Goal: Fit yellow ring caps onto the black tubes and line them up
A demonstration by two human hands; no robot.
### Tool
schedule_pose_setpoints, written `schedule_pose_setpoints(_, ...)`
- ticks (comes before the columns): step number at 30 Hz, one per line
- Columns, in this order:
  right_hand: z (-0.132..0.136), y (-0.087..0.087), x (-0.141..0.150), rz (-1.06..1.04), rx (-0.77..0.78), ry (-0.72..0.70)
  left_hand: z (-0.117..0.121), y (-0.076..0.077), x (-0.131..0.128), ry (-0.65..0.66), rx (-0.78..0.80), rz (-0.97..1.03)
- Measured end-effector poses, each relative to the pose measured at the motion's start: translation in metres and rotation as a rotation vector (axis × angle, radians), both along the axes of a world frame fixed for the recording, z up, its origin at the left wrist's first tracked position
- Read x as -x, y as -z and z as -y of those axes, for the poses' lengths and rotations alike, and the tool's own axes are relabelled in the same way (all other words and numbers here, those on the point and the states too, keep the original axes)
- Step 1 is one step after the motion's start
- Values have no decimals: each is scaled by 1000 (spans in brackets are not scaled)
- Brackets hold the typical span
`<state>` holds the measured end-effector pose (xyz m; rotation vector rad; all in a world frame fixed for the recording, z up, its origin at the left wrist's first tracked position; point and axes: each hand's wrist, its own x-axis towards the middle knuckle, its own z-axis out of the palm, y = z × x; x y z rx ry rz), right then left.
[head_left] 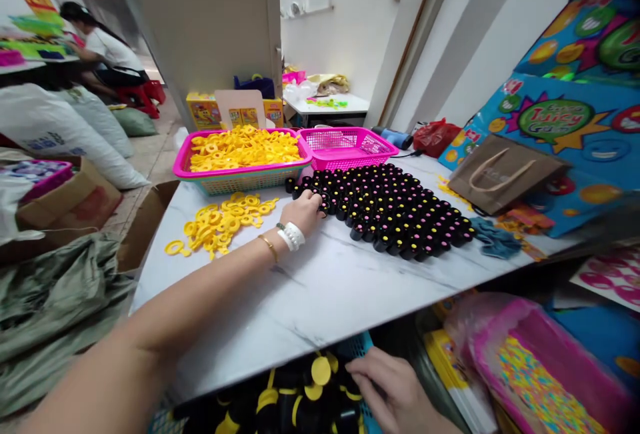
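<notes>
My left hand (303, 215) reaches across the white marbled table, its fingers curled around a small black cylindrical piece at the near left edge of a large group. Each black cylindrical piece (385, 207) in this group stands upright with a yellow or pink dot on top. Below the table edge, my right hand (393, 391) is over the right side of a blue basket (367, 347). Its fingers are stretched and slightly apart, with nothing visible in them. Black pieces with yellow discs (320, 371) fill that basket. Yellow ring-shaped plastic parts (220, 221) lie loose left of my left hand.
Behind stand a pink basket heaped with yellow rings (245, 147) and another pink basket (350, 147). A paper bag (503, 174) and blue printed boxes (575, 121) occupy the right side. A pink tub (550, 361) sits lower right. Another person (107, 47) sits far left.
</notes>
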<state>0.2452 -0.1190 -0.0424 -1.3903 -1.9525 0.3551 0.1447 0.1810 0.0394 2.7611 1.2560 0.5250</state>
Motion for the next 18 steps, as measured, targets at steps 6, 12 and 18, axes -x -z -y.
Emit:
schedule_pose_setpoints(6, -3, -4, -2, -58, -1, -33, 3, 12, -13, 11, 13, -40)
schedule_pose_setpoints(12, -40, -59, -21, -80, -113, -56, 38, 6, 37, 75, 49, 58)
schedule_pose_setpoints(18, -165, -103, 4, -89, -178, 43, 90, 15, 109, 151, 200, 207)
